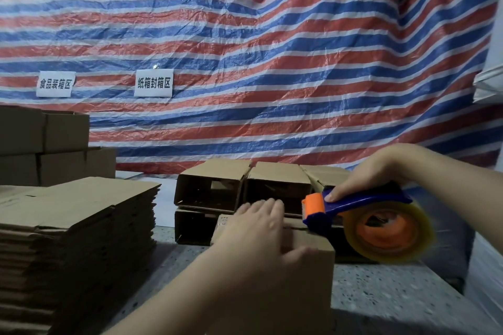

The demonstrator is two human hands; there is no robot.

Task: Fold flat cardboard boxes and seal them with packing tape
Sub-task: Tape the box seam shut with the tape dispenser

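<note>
The cardboard box (pixel 304 275) stands mid-table on the speckled table (pixel 381 296) — left hand (pixel 258 231) pressing flat on top, right hand (pixel 373 174) gripping the tape dispenser (pixel 362 215) at its far edge. Flat cardboard stack (pixel 76 226) left, open-ended boxes (pixel 245 190) behind — striped tarp (pixel 245 49) backing.

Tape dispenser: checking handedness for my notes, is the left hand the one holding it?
No, the right hand grips the tape dispenser, while the left hand lies flat on the box.

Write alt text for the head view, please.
A person's left hand presses flat on a cardboard box while the right hand holds a blue and orange tape dispenser at its far edge. Flat cardboard is stacked at left.
</note>
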